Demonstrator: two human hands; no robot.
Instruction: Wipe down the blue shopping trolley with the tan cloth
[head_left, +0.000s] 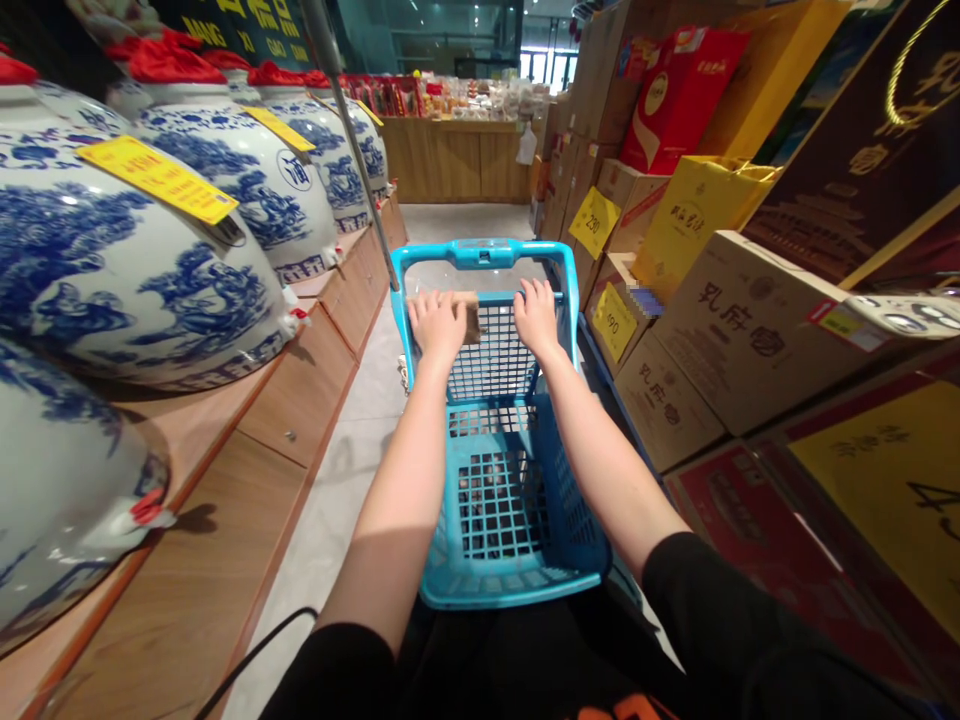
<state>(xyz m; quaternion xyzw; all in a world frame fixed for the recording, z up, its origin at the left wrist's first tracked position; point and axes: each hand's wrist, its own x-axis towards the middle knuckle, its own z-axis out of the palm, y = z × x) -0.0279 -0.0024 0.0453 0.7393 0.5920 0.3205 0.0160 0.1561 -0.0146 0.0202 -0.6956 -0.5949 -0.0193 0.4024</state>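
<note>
Pale floor point(341, 450) runs ahead of us through a shop aisle, towards a wooden table point(450, 165) that carries many small packets point(450, 102). On our left, big blue-and-white jars point(112, 290) line a wooden ledge point(292, 400); red cloth point(172, 62) covers the tops of several, yellow price cards point(161, 183) lie against their shoulders, and what they contain is hidden. On our right stand cardboard boxes point(772, 345), a yellow bag point(690, 220) and a red bag point(675, 100), their contents out of sight too.

Between these rows, directly before us, is a blue basket point(517, 592) with a looped handle point(487, 253) at its far end. Its slatted bottom lets dark shapes show through from underneath. Our left hand point(439, 328) lies at the far end, touching a brown piece point(471, 318) by the top of the basket's back wall; its fingers are slightly spread and bent, and we cannot tell whether they grip it. Our right hand point(536, 318) rests just beside the right corner, fingers close together and bent over the crossbar point(502, 297); how firmly they hold it, we cannot tell.
</note>
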